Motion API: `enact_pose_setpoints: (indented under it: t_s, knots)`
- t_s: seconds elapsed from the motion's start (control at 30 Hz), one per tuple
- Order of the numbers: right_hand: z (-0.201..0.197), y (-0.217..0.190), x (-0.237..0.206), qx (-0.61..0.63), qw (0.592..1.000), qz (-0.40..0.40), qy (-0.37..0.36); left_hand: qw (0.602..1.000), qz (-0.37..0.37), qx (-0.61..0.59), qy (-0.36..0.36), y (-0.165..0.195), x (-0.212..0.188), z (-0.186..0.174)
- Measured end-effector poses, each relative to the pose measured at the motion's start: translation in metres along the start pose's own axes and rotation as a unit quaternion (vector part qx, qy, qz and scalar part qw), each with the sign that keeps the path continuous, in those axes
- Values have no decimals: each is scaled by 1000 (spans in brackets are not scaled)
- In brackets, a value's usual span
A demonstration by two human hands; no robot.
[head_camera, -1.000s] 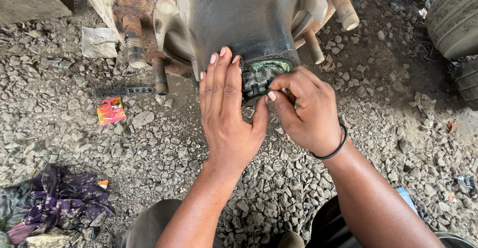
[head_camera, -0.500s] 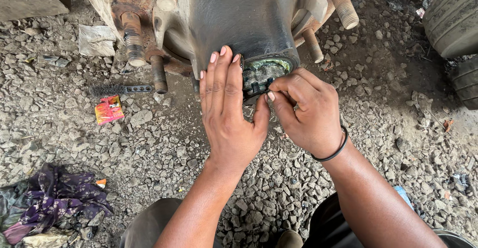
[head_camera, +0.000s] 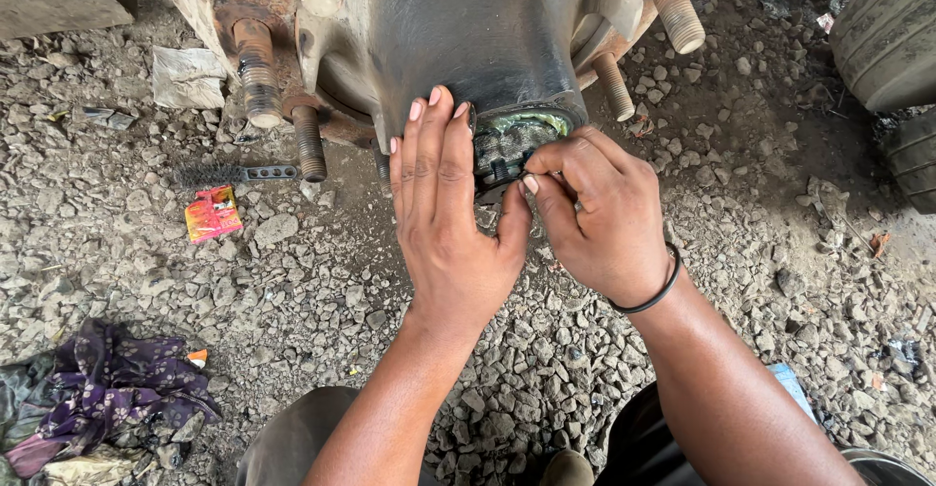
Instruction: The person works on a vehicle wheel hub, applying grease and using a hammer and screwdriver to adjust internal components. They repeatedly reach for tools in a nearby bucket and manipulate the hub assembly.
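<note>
Left hand (head_camera: 450,215) spread flat against the big grey hub (head_camera: 458,33), right hand (head_camera: 597,215) pinching something tiny in its greasy bearing end (head_camera: 522,135), looks like seating work needing fine fingertip control.

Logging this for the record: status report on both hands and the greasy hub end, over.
Left hand flat against hub end. Right hand pinching at the green grease. Wheel studs alongside, nothing blocking.

Soft, even daylight, fairly bright, with no hard shadows on the gravel (head_camera: 292,281). A dull sheen lies on the dark metal hub (head_camera: 458,28) toward 12 o'clock. Focus is sharp centrally; corners look slightly stretched, perhaps lens distortion. The greasy recess (head_camera: 522,135) is dim.
</note>
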State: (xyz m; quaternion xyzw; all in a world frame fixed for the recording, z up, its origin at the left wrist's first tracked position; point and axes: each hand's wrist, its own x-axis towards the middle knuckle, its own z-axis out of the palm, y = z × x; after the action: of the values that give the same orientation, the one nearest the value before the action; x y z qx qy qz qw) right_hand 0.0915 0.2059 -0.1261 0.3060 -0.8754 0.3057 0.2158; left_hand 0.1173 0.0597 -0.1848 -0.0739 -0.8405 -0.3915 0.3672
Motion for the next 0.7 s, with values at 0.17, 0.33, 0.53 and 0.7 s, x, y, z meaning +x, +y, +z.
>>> enact_pose_setpoints:
  t_s: [0.17, 0.33, 0.53, 0.7]
  knots:
    - [-4, 3, 1, -1, 1000, -21, -16, 1000, 1, 0, 6, 2, 0, 0]
    - [-6, 6, 0, 6, 1000, -2, -14, 1000, 5, 9, 5, 1, 0, 3]
    - [-10, 4, -6, 16, 1000, 12, 22, 1000, -2, 16, -8, 0, 1, 1]
    - [-12, 4, -3, 20, 1000, 2, -21, 1000, 8, 3, -20, 0, 0, -4]
